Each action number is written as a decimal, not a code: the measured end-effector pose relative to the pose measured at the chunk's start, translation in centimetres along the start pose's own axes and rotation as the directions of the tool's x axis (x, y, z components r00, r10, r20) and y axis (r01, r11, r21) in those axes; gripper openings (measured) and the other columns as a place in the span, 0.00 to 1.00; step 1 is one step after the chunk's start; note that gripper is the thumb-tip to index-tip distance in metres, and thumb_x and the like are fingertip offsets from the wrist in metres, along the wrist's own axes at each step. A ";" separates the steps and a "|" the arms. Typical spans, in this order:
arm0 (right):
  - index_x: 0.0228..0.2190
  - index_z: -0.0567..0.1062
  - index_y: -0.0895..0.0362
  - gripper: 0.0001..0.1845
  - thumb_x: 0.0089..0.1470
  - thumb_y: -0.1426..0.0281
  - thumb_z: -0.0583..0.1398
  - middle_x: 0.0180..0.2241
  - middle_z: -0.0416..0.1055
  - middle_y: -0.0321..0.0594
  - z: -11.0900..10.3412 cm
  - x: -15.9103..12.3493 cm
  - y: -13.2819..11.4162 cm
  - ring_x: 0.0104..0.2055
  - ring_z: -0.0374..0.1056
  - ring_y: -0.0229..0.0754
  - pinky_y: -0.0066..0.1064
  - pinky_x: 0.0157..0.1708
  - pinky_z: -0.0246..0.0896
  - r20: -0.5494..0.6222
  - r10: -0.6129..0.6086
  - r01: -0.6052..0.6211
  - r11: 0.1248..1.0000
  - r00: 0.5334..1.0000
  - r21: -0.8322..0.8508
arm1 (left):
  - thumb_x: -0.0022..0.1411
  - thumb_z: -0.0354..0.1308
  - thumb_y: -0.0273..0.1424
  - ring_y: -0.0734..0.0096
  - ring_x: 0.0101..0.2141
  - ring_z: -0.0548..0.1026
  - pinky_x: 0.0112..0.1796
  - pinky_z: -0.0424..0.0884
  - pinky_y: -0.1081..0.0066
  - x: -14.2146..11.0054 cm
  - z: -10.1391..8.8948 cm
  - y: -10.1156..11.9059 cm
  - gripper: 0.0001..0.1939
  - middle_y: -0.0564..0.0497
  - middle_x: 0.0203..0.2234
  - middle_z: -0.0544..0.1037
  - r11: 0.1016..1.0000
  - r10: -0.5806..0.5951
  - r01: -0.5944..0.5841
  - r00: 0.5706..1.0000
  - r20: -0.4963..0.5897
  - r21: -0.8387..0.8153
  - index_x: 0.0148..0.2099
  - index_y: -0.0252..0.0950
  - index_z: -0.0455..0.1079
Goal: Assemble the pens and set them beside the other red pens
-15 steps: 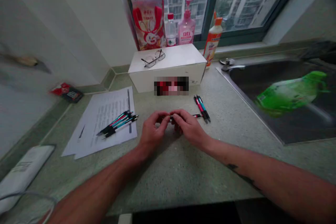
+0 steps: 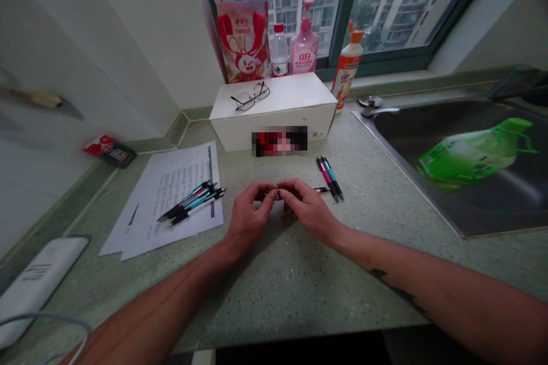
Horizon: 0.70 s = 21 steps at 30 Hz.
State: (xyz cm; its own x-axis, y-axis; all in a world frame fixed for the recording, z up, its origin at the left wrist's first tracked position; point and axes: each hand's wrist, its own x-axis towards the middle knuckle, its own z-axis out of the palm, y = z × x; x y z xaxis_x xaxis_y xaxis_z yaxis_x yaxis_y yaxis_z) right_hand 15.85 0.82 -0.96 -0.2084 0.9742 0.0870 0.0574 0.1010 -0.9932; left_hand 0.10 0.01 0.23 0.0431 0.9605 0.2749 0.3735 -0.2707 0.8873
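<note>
The left hand (image 2: pixel 250 210) and right hand (image 2: pixel 311 210) meet fingertip to fingertip above the speckled green stone tabletop (image 2: pixel 274 291), thumbs and forefingers pinching a small dark-and-silver piece (image 2: pixel 278 194) between them; its full shape is hidden. A thin red-and-black stick (image 2: pixel 321 189) shows just beyond the right hand, beside a red-barrelled pen (image 2: pixel 326 177) and a blue-barrelled pen (image 2: pixel 331 175). Left of the hands, a bundle of black-gripped pens (image 2: pixel 200 202) lies on printed white paper sheets (image 2: pixel 180 165).
</note>
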 end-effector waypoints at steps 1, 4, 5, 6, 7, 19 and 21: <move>0.42 0.74 0.55 0.14 0.60 0.60 0.57 0.33 0.71 0.38 0.0 0.0 0.0 0.33 0.67 0.39 0.31 0.28 0.62 0.007 0.013 -0.013 1.000 1.000 0.007 | 0.64 0.59 0.34 0.70 0.29 0.75 0.32 0.71 0.70 0.0 0.0 0.0 0.08 0.50 0.29 0.79 1.000 0.000 0.000 1.000 0.002 -0.004 0.41 0.35 0.74; 0.42 0.73 0.56 0.16 0.61 0.59 0.55 0.32 0.70 0.37 0.0 0.0 -0.2 0.28 0.65 0.37 0.31 0.27 0.62 0.023 0.035 -0.036 0.999 0.999 0.030 | 0.64 0.58 0.34 0.70 0.29 0.75 0.33 0.71 0.71 -0.1 0.0 -0.1 0.08 0.50 0.30 0.79 1.000 -0.002 0.002 1.000 0.002 -0.013 0.41 0.35 0.74; 0.42 0.73 0.56 0.15 0.61 0.59 0.55 0.32 0.70 0.36 0.0 0.0 -0.3 0.28 0.65 0.37 0.31 0.27 0.62 0.023 0.036 -0.037 0.999 0.999 0.035 | 0.64 0.58 0.34 0.70 0.30 0.76 0.33 0.71 0.71 -0.1 0.1 -0.1 0.08 0.50 0.30 0.79 1.000 -0.003 0.004 1.000 0.001 -0.013 0.42 0.35 0.74; 0.41 0.73 0.56 0.15 0.61 0.59 0.55 0.31 0.70 0.36 0.0 0.0 -0.4 0.28 0.65 0.37 0.31 0.26 0.62 0.021 0.033 -0.034 0.999 0.999 0.038 | 0.64 0.59 0.34 0.70 0.30 0.76 0.33 0.71 0.71 -0.1 0.1 -0.1 0.08 0.50 0.31 0.79 1.000 -0.004 0.004 1.000 0.001 -0.014 0.42 0.35 0.74; 0.41 0.73 0.56 0.14 0.60 0.60 0.55 0.32 0.70 0.36 0.0 0.0 -0.4 0.28 0.65 0.37 0.31 0.27 0.62 0.015 0.029 -0.029 0.999 0.999 0.038 | 0.64 0.59 0.34 0.70 0.30 0.76 0.33 0.71 0.71 -0.1 0.1 -0.2 0.08 0.49 0.31 0.79 1.000 -0.005 0.005 1.000 0.001 -0.015 0.42 0.35 0.74; 0.41 0.74 0.55 0.14 0.58 0.61 0.58 0.35 0.72 0.39 -0.1 -0.2 -0.2 0.34 0.67 0.39 0.31 0.28 0.62 -0.015 0.020 -0.019 1.000 1.000 0.023 | 0.64 0.59 0.33 0.71 0.29 0.75 0.33 0.70 0.71 0.0 0.2 -0.1 0.07 0.51 0.30 0.79 1.000 0.012 -0.012 1.000 0.000 0.010 0.41 0.36 0.74; 0.42 0.73 0.55 0.15 0.58 0.59 0.57 0.34 0.71 0.38 -0.1 -0.2 -0.4 0.31 0.66 0.39 0.31 0.27 0.62 -0.002 0.038 -0.037 0.999 0.999 0.029 | 0.64 0.59 0.33 0.72 0.29 0.75 0.33 0.71 0.71 0.0 0.3 0.0 0.07 0.51 0.31 0.79 1.000 0.020 -0.020 1.000 -0.004 0.004 0.41 0.35 0.74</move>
State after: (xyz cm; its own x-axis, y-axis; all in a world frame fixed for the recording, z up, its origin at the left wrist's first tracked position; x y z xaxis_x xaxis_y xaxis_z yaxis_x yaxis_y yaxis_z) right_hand 15.99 0.65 -0.61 -0.2046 0.9776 0.0498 0.0366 0.0585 -0.9976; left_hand 0.33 0.02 0.11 0.0467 0.9546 0.2943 0.3761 -0.2897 0.8801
